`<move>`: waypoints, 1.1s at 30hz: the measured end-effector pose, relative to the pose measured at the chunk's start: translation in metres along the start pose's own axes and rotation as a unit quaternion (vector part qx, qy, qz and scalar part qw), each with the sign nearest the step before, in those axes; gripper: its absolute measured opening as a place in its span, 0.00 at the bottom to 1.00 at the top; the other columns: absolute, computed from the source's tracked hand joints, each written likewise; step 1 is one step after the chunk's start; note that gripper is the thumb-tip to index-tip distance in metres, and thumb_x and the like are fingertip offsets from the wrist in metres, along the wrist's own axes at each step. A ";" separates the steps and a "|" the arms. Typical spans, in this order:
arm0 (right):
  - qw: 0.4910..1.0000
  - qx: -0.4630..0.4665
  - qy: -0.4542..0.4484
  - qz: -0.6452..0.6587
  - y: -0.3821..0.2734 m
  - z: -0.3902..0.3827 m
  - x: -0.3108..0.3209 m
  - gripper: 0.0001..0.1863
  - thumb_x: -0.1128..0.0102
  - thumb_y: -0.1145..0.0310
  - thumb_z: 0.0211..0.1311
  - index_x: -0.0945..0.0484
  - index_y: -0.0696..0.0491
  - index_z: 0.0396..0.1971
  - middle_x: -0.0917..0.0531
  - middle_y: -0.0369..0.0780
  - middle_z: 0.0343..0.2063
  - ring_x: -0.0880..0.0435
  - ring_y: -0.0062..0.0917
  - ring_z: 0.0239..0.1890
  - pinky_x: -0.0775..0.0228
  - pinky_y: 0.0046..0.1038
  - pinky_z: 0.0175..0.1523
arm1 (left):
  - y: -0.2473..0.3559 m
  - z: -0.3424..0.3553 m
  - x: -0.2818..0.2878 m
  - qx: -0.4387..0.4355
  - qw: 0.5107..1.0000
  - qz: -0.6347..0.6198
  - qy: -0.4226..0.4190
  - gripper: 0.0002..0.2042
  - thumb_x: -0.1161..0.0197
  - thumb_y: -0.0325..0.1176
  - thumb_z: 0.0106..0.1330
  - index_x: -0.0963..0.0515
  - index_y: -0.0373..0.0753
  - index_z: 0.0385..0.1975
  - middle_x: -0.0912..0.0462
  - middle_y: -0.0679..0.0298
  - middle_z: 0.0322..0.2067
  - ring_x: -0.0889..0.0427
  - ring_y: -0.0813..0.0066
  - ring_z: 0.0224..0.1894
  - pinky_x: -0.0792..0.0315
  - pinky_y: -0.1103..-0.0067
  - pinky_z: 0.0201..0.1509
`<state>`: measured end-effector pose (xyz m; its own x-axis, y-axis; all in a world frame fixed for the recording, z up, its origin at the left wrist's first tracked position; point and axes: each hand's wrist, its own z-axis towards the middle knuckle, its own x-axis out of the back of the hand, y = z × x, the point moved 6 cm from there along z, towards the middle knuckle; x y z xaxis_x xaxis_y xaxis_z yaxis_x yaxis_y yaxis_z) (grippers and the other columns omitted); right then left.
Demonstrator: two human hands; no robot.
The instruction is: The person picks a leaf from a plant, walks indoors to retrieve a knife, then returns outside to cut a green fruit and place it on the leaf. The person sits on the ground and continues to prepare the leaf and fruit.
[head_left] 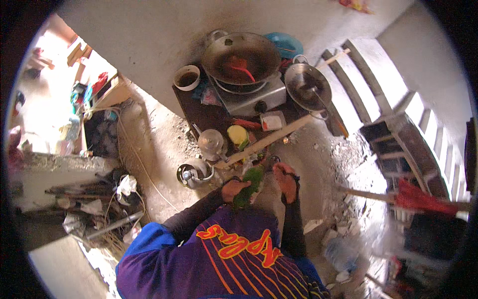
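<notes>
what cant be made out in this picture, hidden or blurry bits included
In the head view:
Left hand: some fingers hidden by the green leafy thing.
Right hand: too small and blurred to tell what it holds, if anything.
Stove: top largely hidden by the large wok.
Blue dish: partly covered by that wok.

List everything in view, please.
Table: one, brown, upper middle
Gas stove: one, silver, on table
Large wok: one, dark grey, on stove
Spatula: one, red, in that wok
Smaller wok: one, grey, stove's right
Bowl: one, white, stove's left
Basin: one, blue, behind large wok
Tub: one, white, before stove
Plank: one, tan, before tub
Kettle: one, grey, left of plank
Gas cylinder: one, grey, before kettle
Clutter: uncounted, mixed, both sides
Leafy greens: uncounted, green, near centre
Shirt: one, purple, lower middle
Left hand: one, black-sleeved, holding greens
Right hand: one, black-sleeved, beside them
</notes>
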<state>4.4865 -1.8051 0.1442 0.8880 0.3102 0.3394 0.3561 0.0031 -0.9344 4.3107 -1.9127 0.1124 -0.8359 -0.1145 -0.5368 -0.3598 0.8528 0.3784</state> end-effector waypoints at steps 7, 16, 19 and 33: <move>0.984 0.078 -0.144 -0.068 0.068 0.182 0.009 0.14 0.46 0.60 0.66 0.25 0.53 0.44 0.24 0.37 0.27 0.29 0.21 0.21 0.33 0.26 0.30 | 0.060 0.029 -0.013 -0.111 0.964 0.062 0.234 0.17 0.44 0.45 0.67 0.22 0.36 0.40 0.17 0.61 0.29 0.18 0.71 0.28 0.24 0.75 0.34; 0.951 0.031 -0.279 -0.132 0.131 0.263 0.010 0.13 0.47 0.59 0.66 0.25 0.53 0.42 0.25 0.36 0.25 0.30 0.20 0.21 0.33 0.26 0.31 | 0.063 0.024 -0.055 -0.116 0.887 -0.106 0.434 0.17 0.45 0.45 0.67 0.22 0.34 0.37 0.17 0.60 0.28 0.19 0.72 0.26 0.26 0.77 0.32; 0.945 0.029 -0.295 -0.140 0.134 0.272 0.004 0.13 0.47 0.59 0.66 0.25 0.53 0.42 0.26 0.36 0.25 0.30 0.20 0.21 0.34 0.26 0.31 | 0.055 0.034 -0.058 -0.104 0.894 -0.176 0.398 0.18 0.45 0.45 0.67 0.22 0.34 0.39 0.17 0.60 0.30 0.18 0.71 0.27 0.26 0.77 0.33; 0.919 0.017 -0.334 -0.209 0.135 0.300 0.006 0.13 0.47 0.58 0.66 0.26 0.52 0.39 0.27 0.35 0.23 0.30 0.19 0.22 0.34 0.26 0.31 | 0.018 0.035 -0.025 -0.166 0.844 -0.324 0.394 0.15 0.43 0.42 0.65 0.22 0.33 0.37 0.18 0.61 0.29 0.18 0.71 0.26 0.24 0.75 0.30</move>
<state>4.4528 -1.5179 -0.0118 0.2962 0.7891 0.5381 0.6058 0.2804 -0.7446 4.3391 -1.8769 0.1063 -0.3881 -0.9170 -0.0923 -0.8342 0.3069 0.4582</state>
